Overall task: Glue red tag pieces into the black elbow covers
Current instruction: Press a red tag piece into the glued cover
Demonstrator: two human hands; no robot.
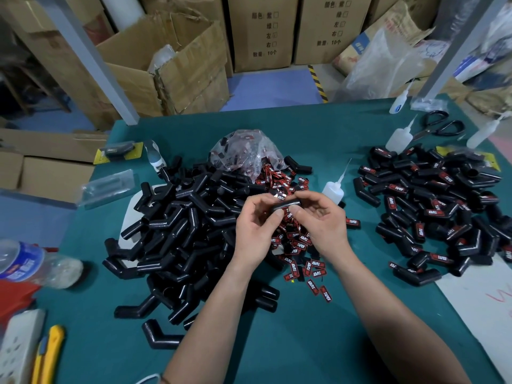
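Both my hands hold one black elbow cover (pixel 286 205) above the middle of the green table. My left hand (pixel 256 225) grips its left end, and my right hand (pixel 322 217) pinches its right end with thumb and fingers. Under the hands lies a heap of red tag pieces (pixel 297 245) printed TAPER. A big pile of plain black elbow covers (pixel 177 225) lies to the left. On the right is a pile of covers with red tags on them (pixel 432 209). A small glue bottle (pixel 333 189) with a thin nozzle stands just beyond my right hand.
A clear plastic bag (pixel 243 151) with more tags sits behind the heap. More glue bottles (pixel 399 137) and black scissors (pixel 440 126) lie at the far right. A water bottle (pixel 33 264), a yellow utility knife (pixel 52 350) and a power strip (pixel 19 347) are at the near left. Cardboard boxes (pixel 171 65) stand beyond the table.
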